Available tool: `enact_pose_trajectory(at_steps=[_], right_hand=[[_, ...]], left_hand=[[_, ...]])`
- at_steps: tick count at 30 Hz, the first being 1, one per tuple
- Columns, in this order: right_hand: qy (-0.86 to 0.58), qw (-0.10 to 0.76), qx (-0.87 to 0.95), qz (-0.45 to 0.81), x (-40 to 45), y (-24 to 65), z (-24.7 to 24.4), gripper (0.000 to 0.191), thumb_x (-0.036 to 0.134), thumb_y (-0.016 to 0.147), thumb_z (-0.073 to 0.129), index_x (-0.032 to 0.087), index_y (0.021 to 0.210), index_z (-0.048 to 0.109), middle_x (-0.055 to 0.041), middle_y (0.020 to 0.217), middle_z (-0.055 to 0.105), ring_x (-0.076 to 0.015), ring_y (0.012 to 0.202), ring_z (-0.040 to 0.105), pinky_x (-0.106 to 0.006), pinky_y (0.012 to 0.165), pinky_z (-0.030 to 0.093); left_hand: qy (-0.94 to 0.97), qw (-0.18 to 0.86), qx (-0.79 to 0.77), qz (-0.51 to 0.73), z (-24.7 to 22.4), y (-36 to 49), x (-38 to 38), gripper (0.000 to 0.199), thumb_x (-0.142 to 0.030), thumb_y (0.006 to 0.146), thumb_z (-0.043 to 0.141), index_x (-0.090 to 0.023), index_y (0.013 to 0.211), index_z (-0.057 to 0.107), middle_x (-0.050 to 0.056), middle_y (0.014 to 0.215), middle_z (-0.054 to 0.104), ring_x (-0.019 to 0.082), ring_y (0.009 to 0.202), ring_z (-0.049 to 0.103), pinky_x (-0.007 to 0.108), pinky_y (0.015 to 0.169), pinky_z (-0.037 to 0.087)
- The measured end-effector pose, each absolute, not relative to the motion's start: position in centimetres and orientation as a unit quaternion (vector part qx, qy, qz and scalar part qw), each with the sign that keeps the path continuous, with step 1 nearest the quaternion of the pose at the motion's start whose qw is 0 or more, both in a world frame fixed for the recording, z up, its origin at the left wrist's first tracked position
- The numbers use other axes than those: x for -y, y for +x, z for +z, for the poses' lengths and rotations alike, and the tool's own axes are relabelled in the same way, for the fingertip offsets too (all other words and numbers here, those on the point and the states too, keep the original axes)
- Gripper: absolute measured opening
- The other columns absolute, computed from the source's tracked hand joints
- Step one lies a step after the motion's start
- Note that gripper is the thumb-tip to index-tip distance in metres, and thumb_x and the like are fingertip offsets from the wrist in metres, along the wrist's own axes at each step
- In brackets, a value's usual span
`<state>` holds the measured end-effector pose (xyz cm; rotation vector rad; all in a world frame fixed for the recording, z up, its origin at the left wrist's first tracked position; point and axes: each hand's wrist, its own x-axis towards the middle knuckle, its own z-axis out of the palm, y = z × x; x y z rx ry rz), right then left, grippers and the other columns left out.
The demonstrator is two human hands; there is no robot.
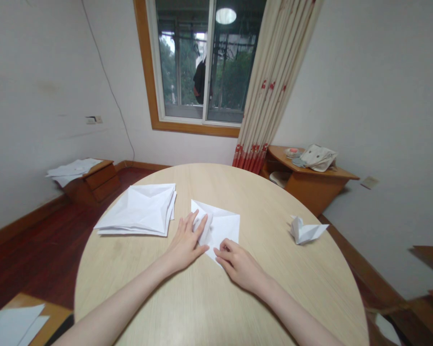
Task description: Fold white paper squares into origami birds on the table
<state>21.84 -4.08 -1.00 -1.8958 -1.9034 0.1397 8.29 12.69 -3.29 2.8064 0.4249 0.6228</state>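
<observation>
A white sheet of folding paper [228, 225] lies on the round table with creases across it and its left part folded over. My left hand [187, 240] rests on that folded part, fingers spread and pressing down. At the paper's near edge is my right hand [240, 264], its fingers curled and the fingertips pinched at the corner. Part of the near edge is hidden under the fingers. To the left sits a stack of creased white paper [140, 209]. Over on the right stands a folded paper bird [306, 230].
The round wooden table [209, 307] has a curved edge. Behind it on the right is a corner cabinet [306, 185] with a cloth bag [319, 157] on top. A low drawer unit [101, 182] bearing papers stands at the left wall. A curtain [274, 81] hangs beside the window.
</observation>
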Motion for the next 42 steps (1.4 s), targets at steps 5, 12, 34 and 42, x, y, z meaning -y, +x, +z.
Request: enact_pose_trajectory(at_steps=[5, 12, 34, 42], right_hand=[[-0.683, 0.249, 0.684, 0.054, 3.7, 21.7, -1.6, 0.018, 0.014, 0.093, 0.046, 0.019, 0.099, 0.062, -0.0052, 0.091, 0.058, -0.0165, 0.082, 0.059, -0.026, 0.073, 0.046], [-0.735, 0.221, 0.640, 0.049, 2.6, 21.1, -1.9, 0.005, 0.018, 0.092, 0.051, 0.019, 0.088, 0.053, -0.0035, 0.085, 0.061, -0.0178, 0.076, 0.060, -0.027, 0.066, 0.041], [-0.712, 0.136, 0.684, 0.079, 3.6, 22.5, -0.1, 0.010, 0.026, 0.090, 0.058, 0.019, 0.083, 0.059, -0.0019, 0.081, 0.065, -0.0170, 0.078, 0.059, -0.025, 0.066, 0.035], [-0.700, 0.159, 0.683, 0.133, 4.1, 23.0, 0.4, 0.012, 0.020, 0.087, 0.059, 0.019, 0.076, 0.060, 0.0001, 0.077, 0.063, -0.0145, 0.073, 0.055, -0.022, 0.065, 0.035]], left_hand=[[0.954, 0.097, -0.154, 0.239, -3.3, 8.5, -12.9, 0.083, -0.036, 0.084, 0.064, -0.029, 0.150, 0.014, 0.015, 0.151, 0.019, 0.036, 0.139, 0.016, 0.058, 0.110, 0.018], [0.949, 0.113, -0.152, 0.251, -3.4, 8.6, -13.2, 0.088, -0.038, 0.080, 0.068, -0.031, 0.149, 0.014, 0.014, 0.151, 0.018, 0.038, 0.137, 0.017, 0.059, 0.109, 0.019], [0.949, 0.139, -0.171, 0.227, -3.2, 8.6, -13.3, 0.088, -0.039, 0.077, 0.070, -0.024, 0.149, 0.021, 0.017, 0.150, 0.018, 0.037, 0.138, 0.016, 0.058, 0.110, 0.018], [0.946, 0.150, -0.159, 0.239, -3.6, 8.5, -13.5, 0.087, -0.042, 0.079, 0.068, -0.027, 0.149, 0.019, 0.016, 0.151, 0.017, 0.037, 0.138, 0.015, 0.059, 0.110, 0.017]])
